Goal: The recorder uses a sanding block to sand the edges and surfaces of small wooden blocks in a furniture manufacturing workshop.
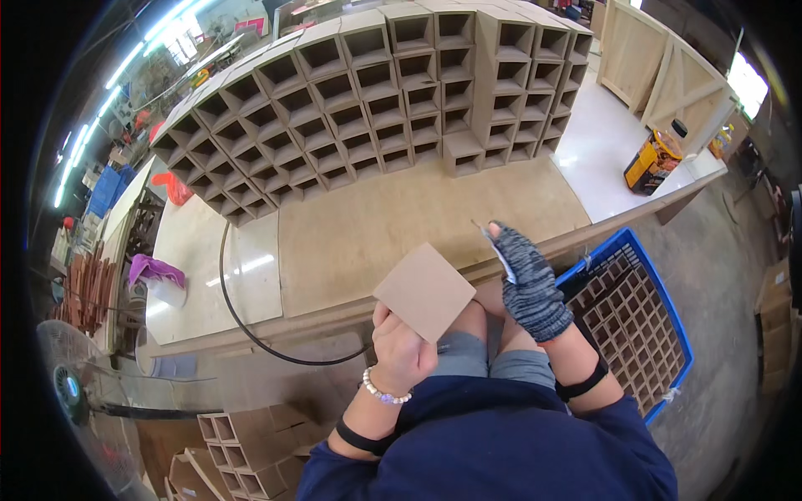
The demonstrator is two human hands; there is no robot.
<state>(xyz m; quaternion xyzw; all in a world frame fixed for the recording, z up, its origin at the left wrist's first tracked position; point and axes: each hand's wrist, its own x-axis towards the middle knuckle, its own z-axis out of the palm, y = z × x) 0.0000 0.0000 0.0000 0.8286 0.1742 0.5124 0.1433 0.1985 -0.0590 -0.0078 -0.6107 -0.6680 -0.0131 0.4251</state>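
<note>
My bare left hand (399,351) grips a plain brown square piece (426,292), with one flat face showing. Whether it is a single board or one side of a box I cannot tell. The grey-black knitted glove on my right hand (530,288) leaves the thumb tip bare. Between its fingers is a thin pale strip-like tool (508,265) with a narrow tip, mostly covered by the hand. The two hands are apart, in front of the table's near edge. Beyond them, open-fronted brown boxes (388,107) stand stacked in a long wall on the wooden tabletop (409,204).
A blue crate (681,334) packed with similar boxes sits at my right. A dark jar (654,159) stands at the table's right end. At left are a black hose (224,275), a purple cloth (156,270) and a fan (68,386). More boxes (242,451) lie lower left.
</note>
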